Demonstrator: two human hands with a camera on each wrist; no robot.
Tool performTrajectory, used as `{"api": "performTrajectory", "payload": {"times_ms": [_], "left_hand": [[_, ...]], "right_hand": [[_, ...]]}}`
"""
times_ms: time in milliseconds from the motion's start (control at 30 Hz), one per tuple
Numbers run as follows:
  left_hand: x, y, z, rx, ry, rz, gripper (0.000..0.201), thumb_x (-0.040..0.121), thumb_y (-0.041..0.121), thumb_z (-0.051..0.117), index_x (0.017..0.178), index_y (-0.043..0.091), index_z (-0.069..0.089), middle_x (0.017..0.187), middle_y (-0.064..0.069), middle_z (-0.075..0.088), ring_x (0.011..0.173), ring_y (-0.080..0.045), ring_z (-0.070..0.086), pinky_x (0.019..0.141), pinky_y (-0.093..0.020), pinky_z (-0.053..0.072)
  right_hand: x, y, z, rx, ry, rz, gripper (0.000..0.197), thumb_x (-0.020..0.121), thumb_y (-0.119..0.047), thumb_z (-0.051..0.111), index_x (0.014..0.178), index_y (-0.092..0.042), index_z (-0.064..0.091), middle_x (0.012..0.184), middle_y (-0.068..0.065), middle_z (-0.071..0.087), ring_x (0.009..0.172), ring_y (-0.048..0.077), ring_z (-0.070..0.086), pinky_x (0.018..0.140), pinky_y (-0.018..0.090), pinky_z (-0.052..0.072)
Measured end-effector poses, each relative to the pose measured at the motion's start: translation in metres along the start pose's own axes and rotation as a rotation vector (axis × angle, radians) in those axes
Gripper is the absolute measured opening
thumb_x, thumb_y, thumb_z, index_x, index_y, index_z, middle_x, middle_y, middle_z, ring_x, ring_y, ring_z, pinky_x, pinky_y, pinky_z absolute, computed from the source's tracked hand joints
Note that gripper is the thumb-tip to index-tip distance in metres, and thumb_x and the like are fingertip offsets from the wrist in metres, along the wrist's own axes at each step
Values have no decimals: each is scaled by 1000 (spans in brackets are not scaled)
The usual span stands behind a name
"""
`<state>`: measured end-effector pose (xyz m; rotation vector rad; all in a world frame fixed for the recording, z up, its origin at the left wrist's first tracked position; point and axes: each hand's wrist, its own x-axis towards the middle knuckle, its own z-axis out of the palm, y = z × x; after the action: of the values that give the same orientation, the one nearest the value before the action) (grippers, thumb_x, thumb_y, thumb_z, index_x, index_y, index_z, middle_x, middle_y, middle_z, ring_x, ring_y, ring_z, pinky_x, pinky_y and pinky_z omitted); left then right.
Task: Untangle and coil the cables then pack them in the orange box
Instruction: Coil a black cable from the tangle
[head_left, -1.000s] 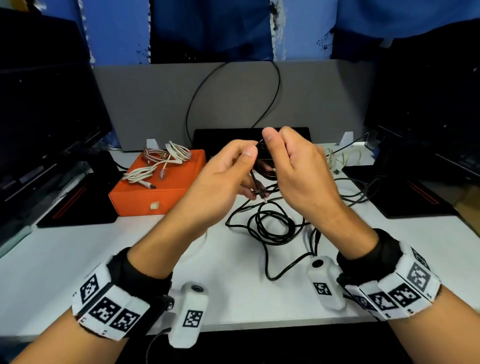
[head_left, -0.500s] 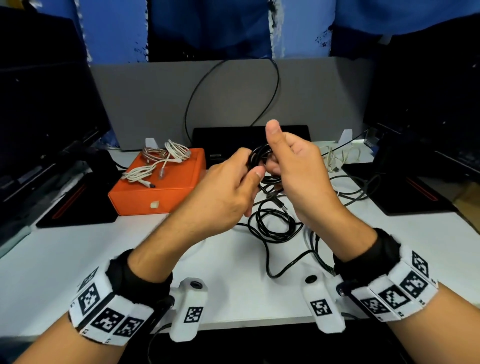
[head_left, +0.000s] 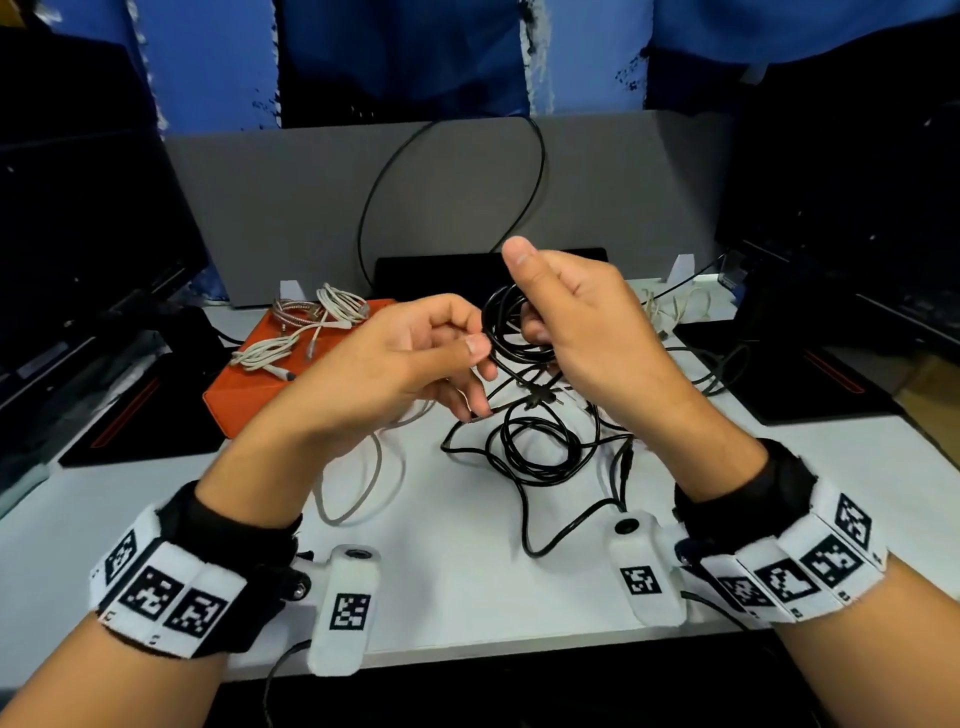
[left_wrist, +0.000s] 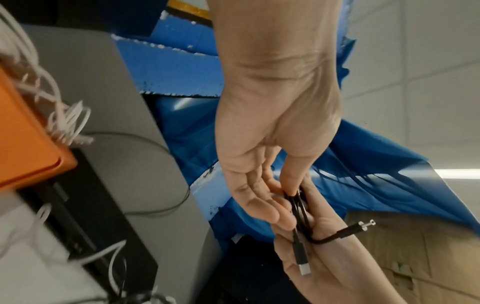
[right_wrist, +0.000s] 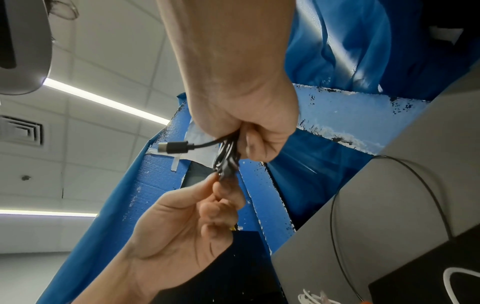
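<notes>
A small coil of black cable (head_left: 511, 332) hangs in the air above the table's middle. My right hand (head_left: 530, 322) grips the coil's right side with curled fingers, thumb sticking up. My left hand (head_left: 478, 358) pinches its left side. In the right wrist view the black cable (right_wrist: 227, 158) leaves my right hand's fist with a USB-C plug (right_wrist: 172, 147) sticking out. In the left wrist view two plugs (left_wrist: 302, 265) dangle below the left hand's fingers (left_wrist: 283, 218). The orange box (head_left: 244, 400) lies shut at the left, with white and pink cables (head_left: 317, 322) on its lid.
A tangle of black cables (head_left: 540, 447) lies on the white table (head_left: 441, 571) under my hands, and a grey cable loop (head_left: 363, 488) lies to its left. Black mats flank the table. A grey partition (head_left: 623, 197) stands behind.
My hands have drawn slightly apart, so the black coil now shows between them. The left hand has dropped lower and the right thumb has risen.
</notes>
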<state>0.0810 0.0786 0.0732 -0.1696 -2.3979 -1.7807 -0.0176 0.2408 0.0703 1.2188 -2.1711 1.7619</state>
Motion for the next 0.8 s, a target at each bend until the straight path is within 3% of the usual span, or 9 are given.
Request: {"api": "performTrajectory", "payload": {"times_ms": [67, 133, 200, 233, 333, 433, 567, 700, 800], "left_hand": [[2, -3, -4, 139, 29, 18, 6, 102, 9, 55, 96, 8, 56, 83, -5, 69, 71, -24, 70, 63, -29, 54], [2, -6, -10, 301, 68, 36, 10, 105, 13, 53, 95, 15, 56, 80, -2, 69, 67, -21, 68, 65, -35, 53], [0, -6, -14, 405, 58, 22, 11, 106, 19, 51, 95, 21, 54, 77, -2, 70, 59, -21, 62, 63, -41, 51], [-1, -5, -14, 420, 28, -4, 10, 107, 21, 50, 97, 20, 52, 75, -4, 70, 54, -20, 57, 59, -38, 48], [-4, 0, -6, 274, -104, -94, 18, 107, 21, 47, 92, 11, 46, 71, -11, 67, 48, -24, 44, 51, -22, 39], [-5, 2, -1, 76, -150, -91, 18, 102, 18, 53, 89, 7, 48, 73, -15, 63, 48, -23, 44, 51, -20, 40], [-3, 4, -6, 46, -65, -51, 10, 96, 15, 62, 93, 8, 55, 78, -12, 68, 52, -23, 56, 56, -27, 48], [-5, 10, -10, -19, 77, 17, 18, 91, 19, 64, 100, 5, 56, 87, -17, 74, 64, -26, 68, 64, -33, 55], [-6, 15, 0, -97, 184, 72, 15, 93, 14, 63, 100, 2, 58, 87, -18, 76, 75, -27, 75, 68, -29, 59]], "right_hand": [[1, 1, -3, -113, -13, -23, 56, 105, -51, 49, 66, -13, 40, 56, -2, 45, 51, 4, 37, 51, 23, 33], [1, 2, -4, -253, -34, -59, 59, 103, -55, 50, 68, -8, 42, 63, 12, 51, 55, 11, 40, 55, 37, 37], [1, 2, -3, -324, -51, -72, 58, 101, -58, 50, 68, -11, 42, 68, 15, 53, 57, 13, 41, 58, 39, 40], [0, 2, -2, -331, -57, -70, 58, 101, -58, 50, 67, -13, 41, 68, 15, 53, 56, 12, 41, 58, 38, 40], [0, 4, 0, -284, -55, -56, 58, 103, -56, 49, 68, -11, 39, 61, 6, 48, 56, 7, 41, 56, 35, 37], [2, 6, -2, -216, -25, -50, 60, 105, -53, 48, 70, -5, 40, 61, -1, 46, 54, 6, 42, 56, 30, 36], [4, 4, -7, -276, -51, -40, 62, 104, -55, 47, 71, -3, 42, 61, 1, 47, 53, 7, 39, 54, 28, 34], [3, 5, -2, -342, -69, -35, 60, 103, -59, 46, 71, -8, 40, 63, 10, 46, 56, 10, 39, 55, 32, 34], [-2, 3, 5, -352, -7, -48, 56, 103, -59, 46, 67, -16, 37, 58, -2, 38, 55, 10, 38, 52, 27, 30]]}}
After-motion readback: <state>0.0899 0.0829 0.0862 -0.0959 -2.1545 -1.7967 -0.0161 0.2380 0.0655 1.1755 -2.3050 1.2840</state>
